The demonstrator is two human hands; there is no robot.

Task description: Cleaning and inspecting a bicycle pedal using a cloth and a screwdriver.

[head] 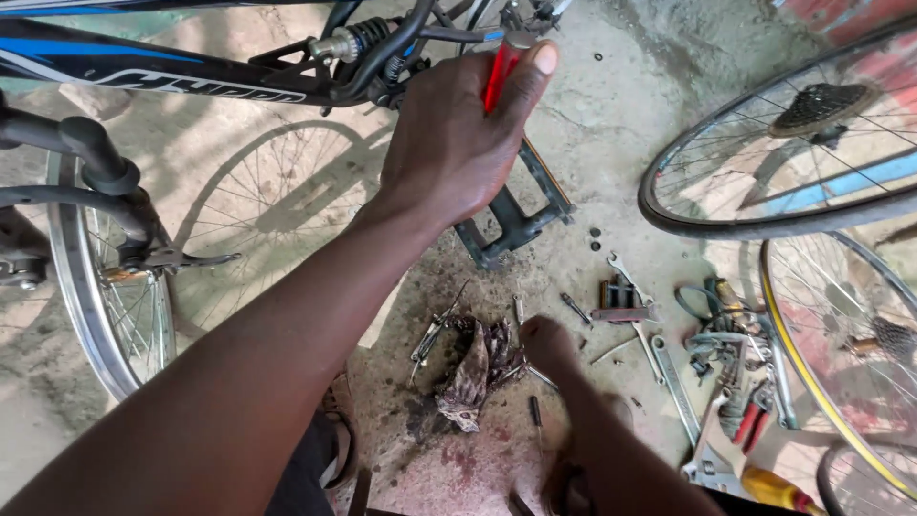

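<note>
My left hand [449, 143] reaches up to the black and blue bicycle frame [172, 81] and grips a red-handled tool [499, 72], thumb pressed along its handle. The tool's tip is hidden near the crank and the coil shock [358, 40]. A black pedal [516, 220] hangs just below this hand. My right hand [546, 346] is low over the concrete floor, fingers curled downward beside a dirty rag [473, 373] and small metal parts. What its fingers hold, if anything, is hidden.
Wrenches [669, 368], red-handled pliers [750, 420] and a yellow-and-red screwdriver [778, 489] lie scattered at lower right. A bicycle wheel [105, 315] stands at left. Another wheel with a cassette [764, 162] and a yellow-rimmed wheel [841, 363] crowd the right. My sandalled foot [336, 440] is below.
</note>
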